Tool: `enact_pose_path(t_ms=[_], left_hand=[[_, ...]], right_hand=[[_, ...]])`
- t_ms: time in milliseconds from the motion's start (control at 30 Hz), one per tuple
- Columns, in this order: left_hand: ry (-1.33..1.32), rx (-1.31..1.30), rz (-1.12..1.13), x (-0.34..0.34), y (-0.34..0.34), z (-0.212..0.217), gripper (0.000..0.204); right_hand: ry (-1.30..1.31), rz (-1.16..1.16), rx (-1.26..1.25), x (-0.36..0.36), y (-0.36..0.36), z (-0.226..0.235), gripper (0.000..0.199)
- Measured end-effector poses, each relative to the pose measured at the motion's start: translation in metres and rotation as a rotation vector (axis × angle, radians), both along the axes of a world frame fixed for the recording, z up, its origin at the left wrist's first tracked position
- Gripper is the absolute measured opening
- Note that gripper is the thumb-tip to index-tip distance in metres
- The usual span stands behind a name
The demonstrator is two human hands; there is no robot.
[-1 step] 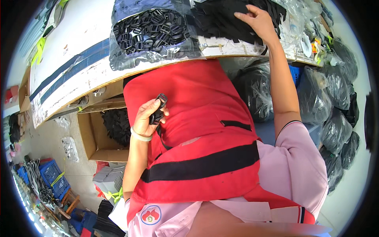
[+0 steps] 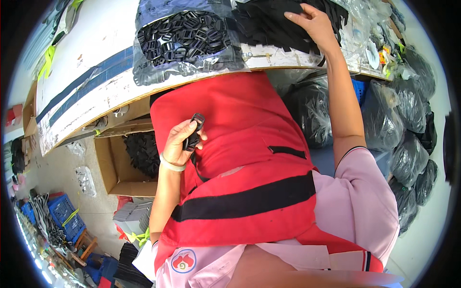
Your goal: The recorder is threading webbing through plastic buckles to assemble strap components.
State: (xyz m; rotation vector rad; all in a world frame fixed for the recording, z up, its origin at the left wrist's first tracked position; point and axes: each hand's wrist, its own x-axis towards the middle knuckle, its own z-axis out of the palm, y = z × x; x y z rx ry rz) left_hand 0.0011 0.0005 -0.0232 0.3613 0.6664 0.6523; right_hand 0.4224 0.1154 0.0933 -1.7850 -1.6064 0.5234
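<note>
Over the red apron on my lap, my left hand (image 2: 180, 139) is closed around a few black plastic buckles (image 2: 191, 141). One of them sticks up between thumb and forefinger; how many lie in the palm cannot be made out. My right hand (image 2: 314, 29) reaches out to a heap of black fabric strips (image 2: 273, 24) on the table. Its thumb and forefinger are apart, and no strip shows between them. Left of that heap lies a clear plastic bag (image 2: 187, 72) spread open, with many loose black buckles (image 2: 180, 38) in it.
The white table (image 2: 96, 53) has its near edge just beyond my lap. Below on the left stands a cardboard box (image 2: 108, 163) of black pieces. Filled dark plastic bags (image 2: 408, 149) are piled at the right. A blue crate (image 2: 65, 213) sits on the floor at far left.
Both hands keep nearly the same place. The right forefinger sits very slightly higher, and the buckle at the left fingertips has shifted a touch to the right.
</note>
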Motion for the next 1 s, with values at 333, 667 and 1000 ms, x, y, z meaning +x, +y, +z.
enact_pose_path(t_ms=[333, 667, 1000], left_hand=[[0.149, 0.179, 0.098, 0.006, 0.005, 0.021, 0.023], [0.327, 0.423, 0.279, 0.027, -0.009, 0.029, 0.018], [0.768, 0.84, 0.41, 0.026, -0.008, 0.029, 0.017]], right_hand=[[0.62, 0.39, -0.506, -0.123, -0.065, 0.011, 0.016], [0.962, 0.376, -0.78, -0.201, -0.104, -0.044, 0.021], [1.34, 0.2, -0.838, -0.211, -0.112, -0.05, 0.015]])
